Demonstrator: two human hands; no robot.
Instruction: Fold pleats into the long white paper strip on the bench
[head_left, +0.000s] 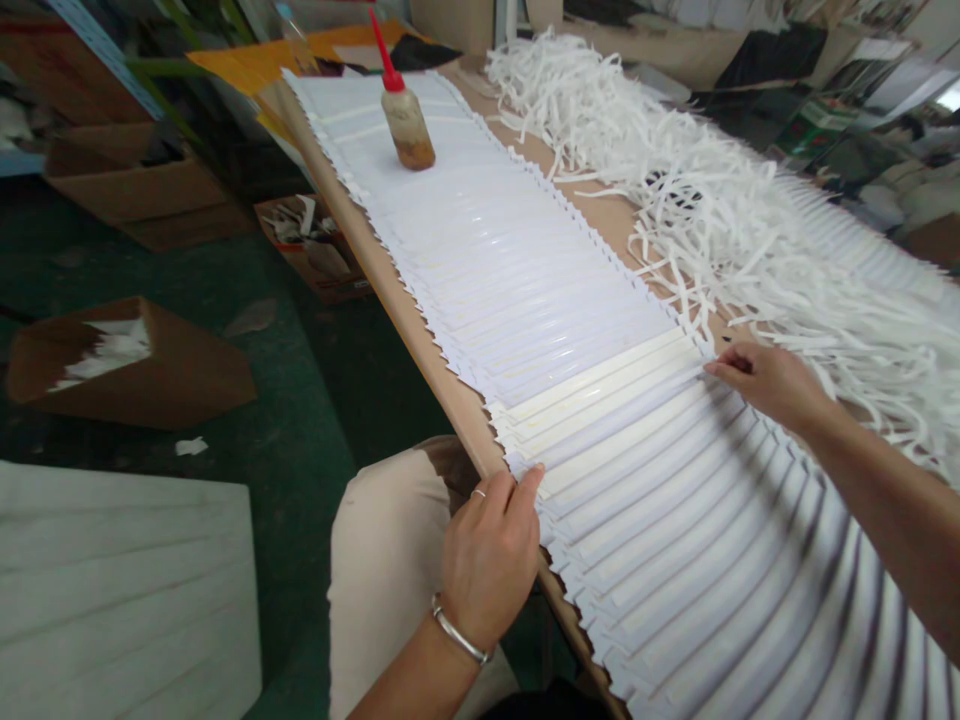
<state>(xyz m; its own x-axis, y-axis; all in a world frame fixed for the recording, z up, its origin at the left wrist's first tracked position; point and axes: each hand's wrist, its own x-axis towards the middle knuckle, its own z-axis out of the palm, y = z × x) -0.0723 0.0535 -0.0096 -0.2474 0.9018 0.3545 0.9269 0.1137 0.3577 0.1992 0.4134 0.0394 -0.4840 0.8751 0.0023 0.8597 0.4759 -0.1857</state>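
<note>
1. Far left, we've got a pale panel [127, 600] filling the lower corner, and just above it an open cardboard box [199, 380] tipped our way, white scraps showing inside.
2. Moving right, we spot a smaller box [322, 262] near the floor beside the table [609, 218], more offcuts in it.
3. Next, a knee in light trousers [390, 550], close to the table's edge.
4. Up top, we see a glue-style bottle [409, 130] standing upright on the white sheets, red nozzle pointing up, amber liquid low inside.
5. Here's the left hand [491, 550], ring and silver bangle on show, fingertips at the left end of a white strip [621, 419]; we cannot tell whether they grip it or merely press.
6. Between the hands, we follow that strip straight across the table, lying among the overlapping white sheets [480, 240]: glossy streaks on the far ones, ridged rows bending toward us on the near side.
7. Now the right hand [772, 385]: thumb and forefinger pinched together on the strip's right end.
8. And furthest right, we have a big, tangled heap of white ribbons [720, 220], lying just beside that hand.
</note>
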